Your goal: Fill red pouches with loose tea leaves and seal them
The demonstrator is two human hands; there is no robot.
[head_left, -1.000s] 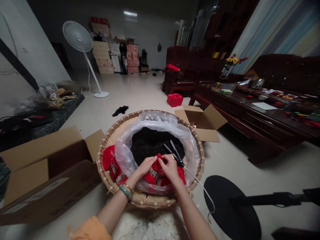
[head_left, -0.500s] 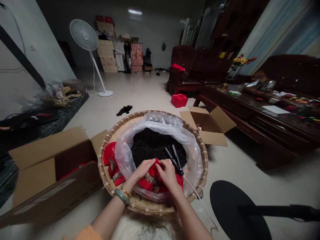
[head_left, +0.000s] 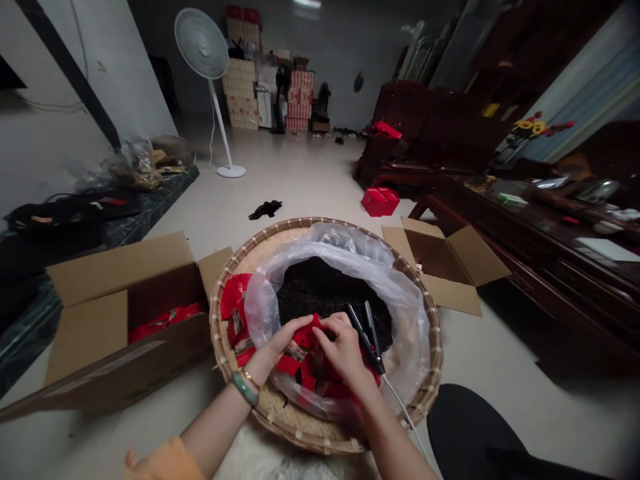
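1. The left hand (head_left: 283,343) and right hand (head_left: 343,347) meet over a crumpled red packet (head_left: 305,353) near the middle of a round woven bamboo tray (head_left: 216,333). The fingers (head_left: 331,327) of both hands are closed on it, pinching – neither hand is released.
2. Black corded tongs (head_left: 365,337) lie just beside the right hand, at its 1 o'clock, with a white cord (head_left: 400,413) running toward 5 o'clock.
3. A clear, wrinkled plastic bag (head_left: 300,250) lines the tray around a mound of dark, crumbly leaves (head_left: 325,287).
4. More red packets (head_left: 234,308), glossy with printed labels, are heaped at the tray's 9 o'clock.
5. A few red packets (head_left: 163,323) lie in an open cardboard carton (head_left: 120,280) beyond the rim at 9 o'clock – few beside the large mound of leaves. A second open carton (head_left: 450,267) sits at 2 o'clock.
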